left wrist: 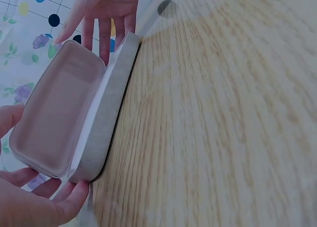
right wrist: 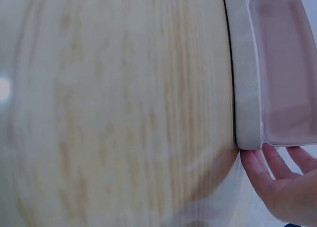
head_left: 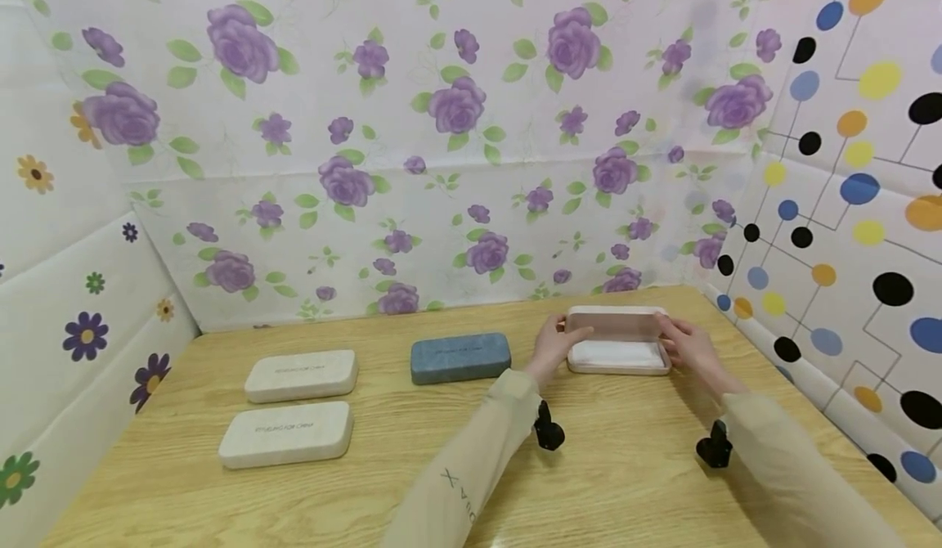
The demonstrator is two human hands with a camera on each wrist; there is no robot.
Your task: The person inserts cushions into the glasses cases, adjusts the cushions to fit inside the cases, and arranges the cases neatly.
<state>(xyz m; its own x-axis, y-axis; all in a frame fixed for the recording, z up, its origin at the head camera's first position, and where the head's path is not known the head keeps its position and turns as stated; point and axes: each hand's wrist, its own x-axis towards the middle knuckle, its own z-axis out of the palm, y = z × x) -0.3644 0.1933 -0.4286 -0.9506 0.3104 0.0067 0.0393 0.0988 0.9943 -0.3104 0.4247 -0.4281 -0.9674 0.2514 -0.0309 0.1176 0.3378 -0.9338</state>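
Observation:
A pale glasses case point(head_left: 616, 370) stands on the table at the right with its lid raised, showing a pink lining point(head_left: 614, 325). Inside its base lies a white cloth point(head_left: 625, 353). My left hand point(head_left: 553, 347) holds the case's left end, thumb at the lid and fingertips point(left wrist: 79, 195) against the end of the base. At the opposite end my right hand point(head_left: 690, 349) grips it, with the thumb near the lid's corner. From the right wrist, the fingers point(right wrist: 277, 165) of that hand show against lid and base.
A closed blue glasses case point(head_left: 460, 358) lies left of my left hand. Farther left, two closed off-white cases, a back one point(head_left: 302, 375) and a front one point(head_left: 287, 434), lie one before the other. Patterned sheets point(head_left: 456, 204) stand behind and beside the wooden table point(head_left: 412, 458).

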